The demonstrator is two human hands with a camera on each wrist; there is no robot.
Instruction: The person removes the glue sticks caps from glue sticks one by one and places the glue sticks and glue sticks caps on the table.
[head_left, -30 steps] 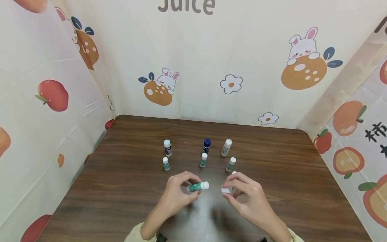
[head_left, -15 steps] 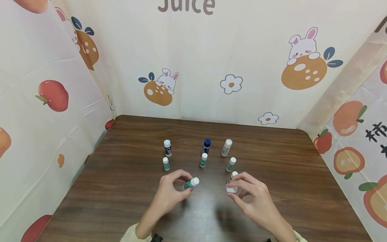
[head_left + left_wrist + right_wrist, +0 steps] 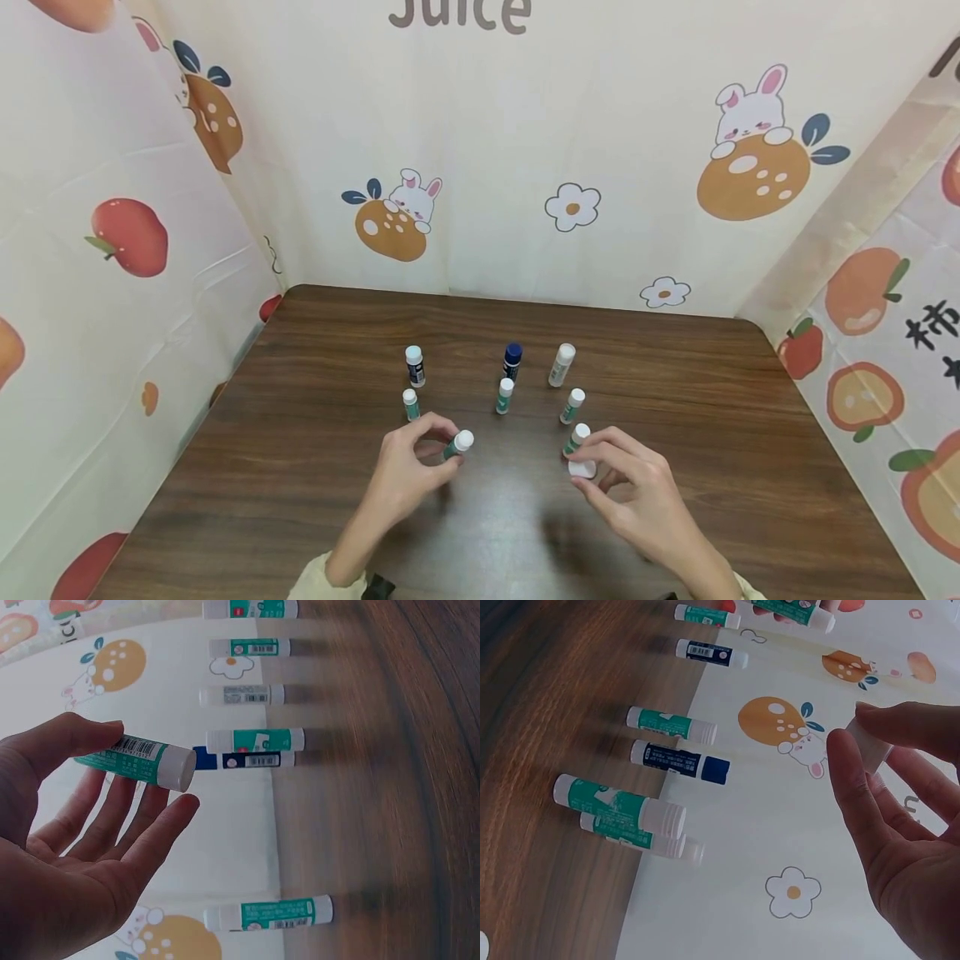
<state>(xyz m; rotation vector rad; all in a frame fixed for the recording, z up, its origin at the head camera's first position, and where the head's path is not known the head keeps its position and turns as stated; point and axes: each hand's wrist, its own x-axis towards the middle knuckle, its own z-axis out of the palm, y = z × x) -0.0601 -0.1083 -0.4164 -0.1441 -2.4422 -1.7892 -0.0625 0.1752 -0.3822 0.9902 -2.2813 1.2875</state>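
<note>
My left hand [image 3: 405, 467] pinches a green-labelled glue stick [image 3: 139, 761] between thumb and fingers, above the table. Its white end points toward the table side in the left wrist view; the other end is hidden by the hand. With thumb and fingertips, my right hand [image 3: 637, 487] grips a small white cap [image 3: 868, 746], held above the table. Just beyond that cap stands another green glue stick [image 3: 576, 440], upright and partly covered by the fingers. A small green glue stick [image 3: 411, 403] is upright beyond the left hand.
Other glue sticks stand upright: a green one [image 3: 505, 397] mid-table, a blue-capped one [image 3: 512, 360] behind it, a white one [image 3: 562, 365], a green one [image 3: 572, 406] at right, a dark-labelled one [image 3: 415, 367] at left. A printed curtain [image 3: 480, 150] hangs behind the brown table [image 3: 337, 350].
My left hand has moved left and slightly away with the glue stick, its white end turning upward in the head view. My right hand has shifted right with the cap, uncovering the glue stick beyond.
</note>
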